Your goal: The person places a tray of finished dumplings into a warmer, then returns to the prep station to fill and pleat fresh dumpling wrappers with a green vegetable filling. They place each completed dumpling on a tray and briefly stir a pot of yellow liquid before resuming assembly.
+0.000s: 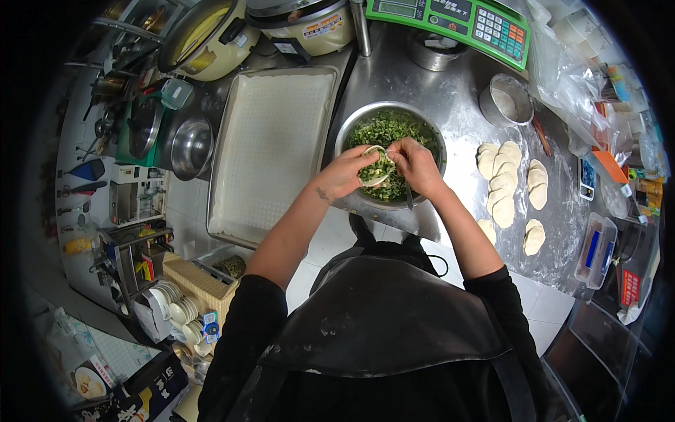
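Observation:
In my left hand [349, 170] lies a round dough wrapper [372, 183] cupped around chopped green filling [381, 164]. My right hand [416, 164] pinches the wrapper's right edge between thumb and fingers. Both hands are over a steel mixing bowl [442, 142] holding loose chopped greens [387, 126]. A metal utensil handle [409, 197] sticks out at the bowl's near rim, below my right hand. To the right, flattened dough rounds [503, 211] overlap in rows on the floured steel table [464, 105].
Left of the bowl is a large lined tray [274, 153]. A steel bowl [192, 147] and two cookers [216, 42] stand beyond it. A green scale [448, 21], a flour pot [506, 100], a phone [587, 178] and a plastic box [596, 250] line the table's back and right.

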{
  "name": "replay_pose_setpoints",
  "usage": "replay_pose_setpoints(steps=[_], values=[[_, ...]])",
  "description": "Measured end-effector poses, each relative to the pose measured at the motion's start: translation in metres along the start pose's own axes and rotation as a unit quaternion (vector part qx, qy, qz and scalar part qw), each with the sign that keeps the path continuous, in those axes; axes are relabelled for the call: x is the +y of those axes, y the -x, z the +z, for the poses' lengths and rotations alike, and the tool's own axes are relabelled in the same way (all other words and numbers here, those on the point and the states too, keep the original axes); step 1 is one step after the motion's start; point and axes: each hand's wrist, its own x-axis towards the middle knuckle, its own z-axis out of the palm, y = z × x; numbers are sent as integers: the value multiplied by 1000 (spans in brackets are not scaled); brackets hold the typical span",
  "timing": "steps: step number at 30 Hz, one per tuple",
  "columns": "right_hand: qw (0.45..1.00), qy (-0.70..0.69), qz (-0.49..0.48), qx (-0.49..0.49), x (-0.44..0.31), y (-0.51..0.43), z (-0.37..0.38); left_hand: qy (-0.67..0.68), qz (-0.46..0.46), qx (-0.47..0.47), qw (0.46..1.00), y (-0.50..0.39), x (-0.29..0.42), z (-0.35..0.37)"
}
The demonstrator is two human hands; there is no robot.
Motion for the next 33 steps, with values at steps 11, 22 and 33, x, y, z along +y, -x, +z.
replay_pose_setpoints(steps=[11,22,33], values=[[994,47,-98,13,4,-8,4,-102,-9,0,995,-5,0,-6],[986,97,-132,22,5,-12,-2,-30,13,30,999,-1,4,-5],[981,82,-178,-3,3,-20,2,-198,70,71,975,-12,-5,-3]])
